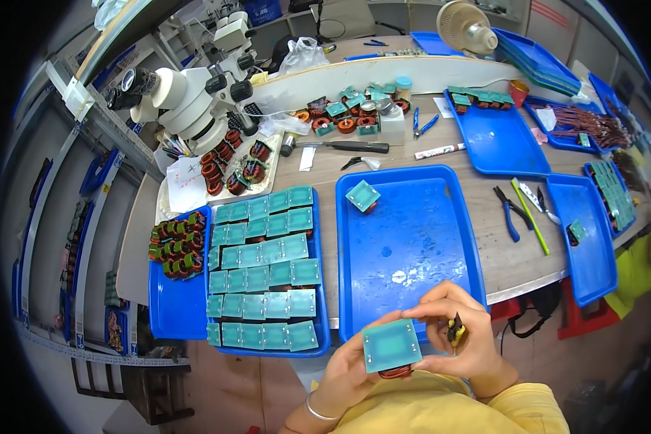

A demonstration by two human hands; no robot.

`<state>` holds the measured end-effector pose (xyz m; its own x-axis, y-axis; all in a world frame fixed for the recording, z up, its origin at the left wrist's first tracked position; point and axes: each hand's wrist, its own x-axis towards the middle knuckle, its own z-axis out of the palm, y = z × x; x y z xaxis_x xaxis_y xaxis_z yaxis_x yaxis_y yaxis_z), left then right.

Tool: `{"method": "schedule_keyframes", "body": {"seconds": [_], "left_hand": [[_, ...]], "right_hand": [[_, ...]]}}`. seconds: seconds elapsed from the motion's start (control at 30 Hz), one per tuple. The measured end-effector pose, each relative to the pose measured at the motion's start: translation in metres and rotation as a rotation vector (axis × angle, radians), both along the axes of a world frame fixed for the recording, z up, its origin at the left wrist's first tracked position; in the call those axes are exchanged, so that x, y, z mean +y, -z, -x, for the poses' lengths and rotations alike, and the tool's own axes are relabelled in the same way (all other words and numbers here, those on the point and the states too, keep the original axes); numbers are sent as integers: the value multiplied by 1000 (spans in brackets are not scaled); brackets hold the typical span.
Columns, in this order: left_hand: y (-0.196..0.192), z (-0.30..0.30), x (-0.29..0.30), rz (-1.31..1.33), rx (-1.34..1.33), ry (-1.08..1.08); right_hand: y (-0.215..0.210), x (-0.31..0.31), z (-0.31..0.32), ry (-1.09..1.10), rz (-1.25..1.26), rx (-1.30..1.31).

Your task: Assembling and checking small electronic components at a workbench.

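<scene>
So the green square circuit board (391, 345) with a copper coil under it is being held right in front of the body, just below the near edge of the big blue tray (405, 246), which is the handy landmark here. The board is lying flat-ish, face up and slightly tilted. It's close to square, so no real long axis can be called. The coil is only peeking out at the bottom edge.

Both hands are on it. The left hand (351, 369) is being wrapped around the board's left and lower side, fingers curled shut underneath, thumb up along the left edge. The right hand (459, 340) is being kept half closed: its fingertips are touching the board's upper right corner, while a small yellow-and-black tool (455, 330) is being pinched in the same hand; what kind of tool it is can't be told. Neither hand is really nearer, since the board is sitting between them.

Inside the big blue tray, one lone green board (362, 195) is lying at the far left corner. Left of that tray, another tray is being filled with rows of the same green boards (264, 278).
</scene>
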<state>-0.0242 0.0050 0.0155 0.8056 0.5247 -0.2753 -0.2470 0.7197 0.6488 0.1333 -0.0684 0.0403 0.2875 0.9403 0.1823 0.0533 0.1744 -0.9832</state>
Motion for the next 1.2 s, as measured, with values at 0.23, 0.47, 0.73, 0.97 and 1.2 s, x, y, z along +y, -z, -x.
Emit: {"method": "schedule_keyframes", "body": {"seconds": [0.23, 0.47, 0.73, 0.97, 1.2], "left_hand": [[19, 2, -1, -109, -211, 107], [19, 5, 2, 4, -281, 228], [28, 4, 3, 71, -375, 282], [15, -5, -7, -274, -144, 67], [4, -10, -12, -477, 25, -91]], "right_hand": [[8, -1, 5, 130, -90, -207], [-5, -3, -1, 74, 41, -20], [1, -5, -2, -28, -19, -55], [-6, -10, 3, 85, -64, -308], [-5, -11, 6, 115, -112, -408]]}}
